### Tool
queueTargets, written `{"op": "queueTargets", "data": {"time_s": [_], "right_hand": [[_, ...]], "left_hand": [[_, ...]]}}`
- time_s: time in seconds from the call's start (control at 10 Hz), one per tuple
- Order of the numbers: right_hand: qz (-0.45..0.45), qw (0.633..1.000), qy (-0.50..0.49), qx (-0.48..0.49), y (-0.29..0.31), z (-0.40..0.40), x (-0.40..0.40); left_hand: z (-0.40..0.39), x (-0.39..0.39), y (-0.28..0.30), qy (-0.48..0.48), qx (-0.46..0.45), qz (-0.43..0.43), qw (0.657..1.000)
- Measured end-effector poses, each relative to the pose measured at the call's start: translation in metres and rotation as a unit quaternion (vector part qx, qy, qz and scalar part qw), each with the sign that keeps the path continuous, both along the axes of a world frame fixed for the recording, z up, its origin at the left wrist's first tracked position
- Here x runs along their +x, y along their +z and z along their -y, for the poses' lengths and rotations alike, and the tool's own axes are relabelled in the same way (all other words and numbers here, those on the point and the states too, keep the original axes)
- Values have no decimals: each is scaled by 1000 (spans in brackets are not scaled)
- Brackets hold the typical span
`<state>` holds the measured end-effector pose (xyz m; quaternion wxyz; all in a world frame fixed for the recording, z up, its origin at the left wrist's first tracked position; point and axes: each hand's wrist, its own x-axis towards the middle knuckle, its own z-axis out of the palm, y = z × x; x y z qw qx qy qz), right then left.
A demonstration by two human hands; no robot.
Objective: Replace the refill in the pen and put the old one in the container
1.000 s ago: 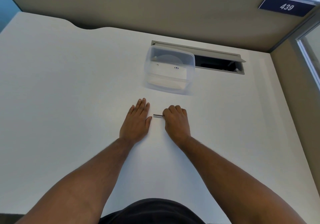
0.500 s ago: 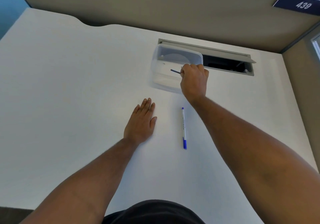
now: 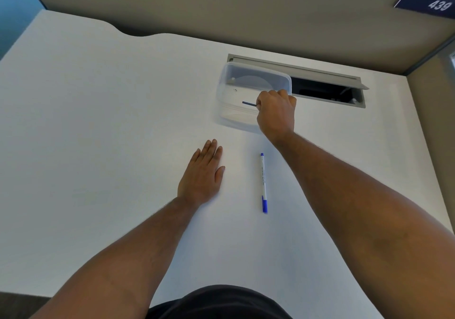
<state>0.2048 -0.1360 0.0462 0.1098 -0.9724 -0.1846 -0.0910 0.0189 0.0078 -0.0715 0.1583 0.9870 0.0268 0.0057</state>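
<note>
Reaching over the near wall of the clear container (image 3: pixel 253 82), the right hand (image 3: pixel 275 114) is seen closed around a thin dark refill (image 3: pixel 249 103), of which only the free end shows, jutting left from the fingers above the container's floor. The left hand (image 3: pixel 202 173) is laid flat on the white desk (image 3: pixel 98 121), fingers extended and together, gripping nothing. The pen (image 3: pixel 263 183) lies on the desk between the two forearms, its blue cap toward the person, well apart from the container. The step in hand is judged to be the dropping of the old refill; it would best be lowered until nearly level with the floor and released inside the walls, so that it cannot bounce or roll out. Most of the refill is hidden within the fist, so its length cannot be judged. Small marks on the container floor cannot be identified, and whether the pen already holds a new refill cannot be told.
</note>
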Motion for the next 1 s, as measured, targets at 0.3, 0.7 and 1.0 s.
{"op": "queueTargets", "data": {"time_s": [0.3, 0.7, 1.0], "right_hand": [[-16, 1000, 1, 5, 2, 5, -1], [6, 1000, 16, 13, 6, 14, -14], [29, 998, 59, -10, 14, 24, -29]], "left_hand": [[1, -1, 2, 0, -7, 0, 1000], [1, 3, 4, -3, -12, -17, 1000], [-3, 21, 30, 26, -19, 20, 999]]}}
